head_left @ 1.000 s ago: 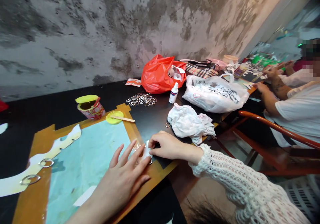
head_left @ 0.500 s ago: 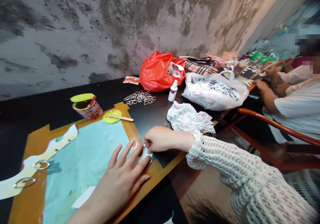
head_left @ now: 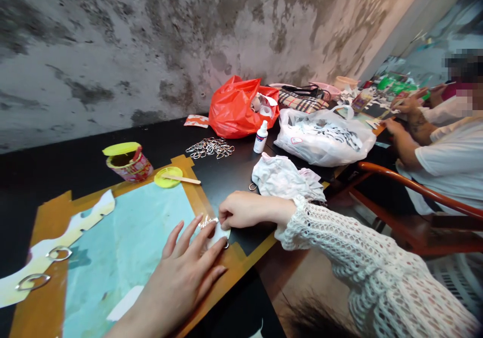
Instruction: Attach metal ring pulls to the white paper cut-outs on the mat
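My left hand (head_left: 186, 267) lies with fingers spread over a small white piece (head_left: 222, 232) near the right border of the taped blue sheet (head_left: 132, 237). At that piece's upper right edge, my right hand (head_left: 252, 209) is closed in a pinch; its fingertips are partly hidden. A bit of a metal ring (head_left: 226, 245) shows beside my left fingers. Across the sheet's left side runs a long wavy cream strip (head_left: 81, 222) bearing two pointed oval metal rings (head_left: 33, 281). Another white scrap (head_left: 126, 303) rests beside my left wrist.
Behind the sheet stand an uncovered tin (head_left: 130, 164) and a yellow lid (head_left: 166, 178) with a wooden stick (head_left: 184, 179). Farther back are loose metal rings (head_left: 211, 148), a white bottle (head_left: 260, 138), a red bag (head_left: 234, 109), a white bag (head_left: 324, 139) and a cloth (head_left: 285, 177). A co-worker (head_left: 449, 147) sits right.
The view has shifted slightly, so objects at the left appear a little farther left. Both hands stay at the white piece, with almost no movement.
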Action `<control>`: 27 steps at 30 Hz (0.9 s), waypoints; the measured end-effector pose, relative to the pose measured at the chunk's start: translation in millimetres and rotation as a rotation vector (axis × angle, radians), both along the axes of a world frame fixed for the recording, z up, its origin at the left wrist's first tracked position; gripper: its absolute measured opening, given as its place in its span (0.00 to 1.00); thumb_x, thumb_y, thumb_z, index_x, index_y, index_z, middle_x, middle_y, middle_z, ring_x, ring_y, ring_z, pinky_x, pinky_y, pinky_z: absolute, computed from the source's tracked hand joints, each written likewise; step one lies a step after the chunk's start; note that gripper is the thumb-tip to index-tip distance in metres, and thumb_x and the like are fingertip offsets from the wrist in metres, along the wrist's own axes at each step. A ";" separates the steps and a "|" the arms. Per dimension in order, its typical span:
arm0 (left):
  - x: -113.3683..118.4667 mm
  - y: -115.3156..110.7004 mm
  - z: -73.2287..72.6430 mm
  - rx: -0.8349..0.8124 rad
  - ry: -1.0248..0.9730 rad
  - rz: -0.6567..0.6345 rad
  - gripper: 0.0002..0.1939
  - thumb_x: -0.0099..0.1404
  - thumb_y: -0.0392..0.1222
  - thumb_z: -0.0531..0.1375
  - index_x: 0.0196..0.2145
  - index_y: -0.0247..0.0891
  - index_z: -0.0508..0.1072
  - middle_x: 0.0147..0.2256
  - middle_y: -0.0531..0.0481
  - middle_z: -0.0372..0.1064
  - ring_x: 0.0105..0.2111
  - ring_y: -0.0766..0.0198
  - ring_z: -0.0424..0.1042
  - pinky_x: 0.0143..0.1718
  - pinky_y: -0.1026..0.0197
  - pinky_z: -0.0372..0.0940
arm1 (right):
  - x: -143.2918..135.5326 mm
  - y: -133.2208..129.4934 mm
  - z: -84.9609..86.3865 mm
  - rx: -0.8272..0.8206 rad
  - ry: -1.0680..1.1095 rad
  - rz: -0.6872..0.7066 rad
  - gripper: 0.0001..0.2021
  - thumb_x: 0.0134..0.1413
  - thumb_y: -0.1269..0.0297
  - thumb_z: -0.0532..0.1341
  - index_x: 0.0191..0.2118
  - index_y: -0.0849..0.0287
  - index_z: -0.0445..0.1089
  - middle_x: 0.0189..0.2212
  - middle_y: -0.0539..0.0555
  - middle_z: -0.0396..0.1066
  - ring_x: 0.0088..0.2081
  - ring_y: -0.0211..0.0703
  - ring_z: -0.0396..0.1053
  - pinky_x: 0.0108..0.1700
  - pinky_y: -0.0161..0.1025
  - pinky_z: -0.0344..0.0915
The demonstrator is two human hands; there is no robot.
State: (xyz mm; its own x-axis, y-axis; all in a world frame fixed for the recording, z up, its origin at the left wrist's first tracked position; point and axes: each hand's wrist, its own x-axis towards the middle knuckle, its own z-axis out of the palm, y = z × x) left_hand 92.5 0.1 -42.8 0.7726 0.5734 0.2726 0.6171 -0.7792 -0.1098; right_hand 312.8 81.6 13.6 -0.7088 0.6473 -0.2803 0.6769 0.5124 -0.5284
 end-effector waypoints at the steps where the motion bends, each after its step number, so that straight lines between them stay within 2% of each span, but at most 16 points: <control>1: 0.5 -0.2 0.6 -0.007 -0.011 0.006 0.22 0.67 0.55 0.57 0.55 0.49 0.70 0.60 0.44 0.63 0.63 0.40 0.53 0.61 0.37 0.48 | 3.1 -1.4 -3.0 -0.016 0.053 -0.005 0.06 0.55 0.67 0.62 0.36 0.60 0.77 0.33 0.51 0.77 0.32 0.38 0.70 0.32 0.32 0.59; 5: 3.1 -0.4 3.0 -0.062 -0.086 0.035 0.20 0.67 0.54 0.57 0.54 0.50 0.71 0.55 0.46 0.68 0.59 0.44 0.59 0.61 0.38 0.49 | 10.2 -16.7 -16.3 0.100 0.221 -0.052 0.07 0.55 0.73 0.61 0.35 0.59 0.77 0.35 0.51 0.77 0.38 0.39 0.70 0.47 0.35 0.60; 8: 4.3 -1.0 4.5 -0.088 -0.103 0.031 0.21 0.67 0.53 0.57 0.56 0.50 0.70 0.53 0.47 0.69 0.58 0.46 0.61 0.62 0.39 0.49 | 8.0 -30.6 -21.5 0.172 0.243 -0.113 0.08 0.54 0.76 0.61 0.33 0.59 0.76 0.33 0.50 0.77 0.38 0.39 0.70 0.50 0.36 0.58; 11: 5.5 -2.5 5.8 -0.107 -0.109 0.039 0.21 0.68 0.52 0.57 0.57 0.49 0.70 0.53 0.46 0.70 0.58 0.46 0.61 0.62 0.38 0.48 | 2.0 -37.4 -20.7 0.187 0.190 -0.142 0.08 0.53 0.76 0.60 0.31 0.59 0.76 0.31 0.51 0.77 0.37 0.40 0.70 0.48 0.36 0.58; 15: 7.9 -4.1 6.9 -0.129 -0.172 0.066 0.19 0.68 0.54 0.55 0.53 0.49 0.73 0.52 0.47 0.71 0.57 0.46 0.62 0.62 0.38 0.48 | -4.3 -35.7 -14.7 0.194 0.113 -0.177 0.09 0.52 0.76 0.59 0.30 0.59 0.76 0.31 0.53 0.77 0.35 0.41 0.70 0.45 0.36 0.59; 21: 9.2 -4.4 6.7 -0.141 -0.179 0.075 0.18 0.68 0.54 0.55 0.52 0.50 0.73 0.52 0.46 0.70 0.58 0.46 0.61 0.62 0.37 0.48 | -8.4 -28.2 -2.4 0.055 -0.036 -0.197 0.09 0.52 0.73 0.58 0.28 0.60 0.76 0.26 0.53 0.76 0.27 0.38 0.68 0.32 0.33 0.57; 27: 4.5 -1.4 4.4 -0.108 -0.091 0.027 0.21 0.68 0.51 0.56 0.58 0.50 0.68 0.55 0.45 0.67 0.59 0.43 0.59 0.61 0.36 0.48 | -17.6 -23.3 7.9 0.083 -0.158 -0.153 0.09 0.52 0.69 0.59 0.26 0.61 0.75 0.25 0.55 0.75 0.24 0.39 0.66 0.25 0.36 0.52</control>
